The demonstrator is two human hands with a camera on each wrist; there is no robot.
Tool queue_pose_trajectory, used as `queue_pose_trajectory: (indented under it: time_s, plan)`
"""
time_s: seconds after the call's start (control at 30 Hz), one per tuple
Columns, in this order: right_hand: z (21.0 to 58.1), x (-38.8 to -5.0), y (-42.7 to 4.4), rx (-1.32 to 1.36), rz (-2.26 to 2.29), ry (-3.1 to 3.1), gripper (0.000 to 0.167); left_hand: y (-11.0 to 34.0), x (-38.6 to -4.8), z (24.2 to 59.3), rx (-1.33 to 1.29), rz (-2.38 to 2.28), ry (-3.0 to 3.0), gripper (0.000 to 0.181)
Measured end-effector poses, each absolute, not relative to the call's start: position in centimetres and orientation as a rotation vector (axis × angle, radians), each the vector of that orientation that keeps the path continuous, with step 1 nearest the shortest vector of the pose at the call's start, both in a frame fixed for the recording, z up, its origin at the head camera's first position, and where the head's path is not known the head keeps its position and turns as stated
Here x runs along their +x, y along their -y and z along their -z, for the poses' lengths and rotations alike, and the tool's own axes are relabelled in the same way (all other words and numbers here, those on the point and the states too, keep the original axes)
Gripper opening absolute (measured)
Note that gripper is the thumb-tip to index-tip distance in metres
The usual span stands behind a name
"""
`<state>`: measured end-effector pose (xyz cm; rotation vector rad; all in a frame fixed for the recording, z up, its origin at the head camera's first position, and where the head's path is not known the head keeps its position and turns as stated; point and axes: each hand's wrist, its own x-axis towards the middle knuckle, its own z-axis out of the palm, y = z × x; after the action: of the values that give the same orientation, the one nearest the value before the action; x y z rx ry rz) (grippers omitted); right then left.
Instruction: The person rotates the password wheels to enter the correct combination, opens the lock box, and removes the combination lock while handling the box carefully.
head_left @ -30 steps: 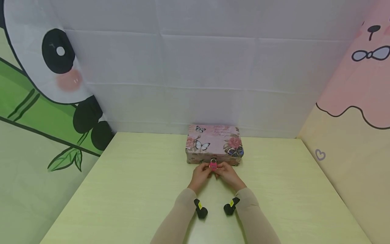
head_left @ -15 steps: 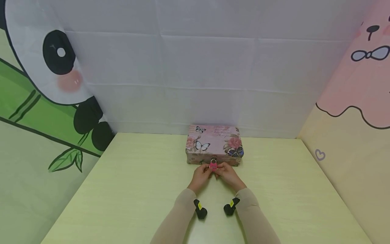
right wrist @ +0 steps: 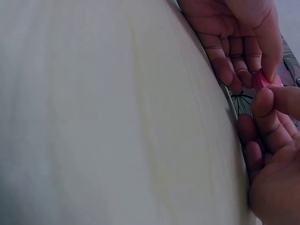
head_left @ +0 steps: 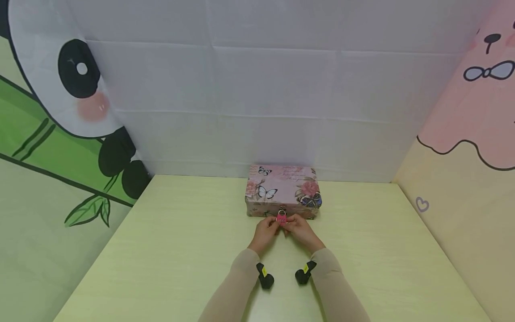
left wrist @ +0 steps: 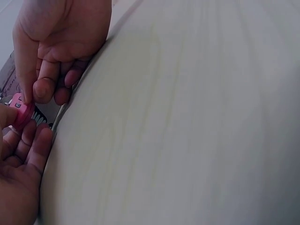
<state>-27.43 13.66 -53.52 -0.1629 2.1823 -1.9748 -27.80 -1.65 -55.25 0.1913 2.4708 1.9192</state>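
Note:
A small pink padlock [head_left: 281, 218] with a metal shackle hangs at the front clasp of a closed pink box [head_left: 281, 183] printed with butterflies and roses. From the left side, my left hand [head_left: 264, 233] pinches the padlock between thumb and finger. My right hand [head_left: 303, 232] grips it from the other side. In the left wrist view, dark characters show on the pink padlock [left wrist: 19, 107], with a thumb of each hand against it. The right wrist view shows only part of the padlock [right wrist: 265, 80] between the fingers. Whether the shackle is locked cannot be seen.
The box stands near the back edge of a pale yellow table [head_left: 181, 250], close to a white cloth backdrop [head_left: 257, 89]. Cartoon-printed panels, one green and white [head_left: 52, 179], one pink and cream [head_left: 462, 179], flank the table. Black wrist-worn devices [head_left: 265, 277] sit below both sleeves.
Both hands stay at the padlock with almost no visible movement. The box has not moved.

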Motion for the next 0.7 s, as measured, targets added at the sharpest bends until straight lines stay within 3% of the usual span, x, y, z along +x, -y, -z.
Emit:
queue_pose_trajectory:
  time_s: [0.7]
  plan:
    - [53.6,-27.5,-13.5,-0.149,1.96,-2.217,0.008,1.6,-27.7,55.2,0.137,-2.058,-2.366,0.023]
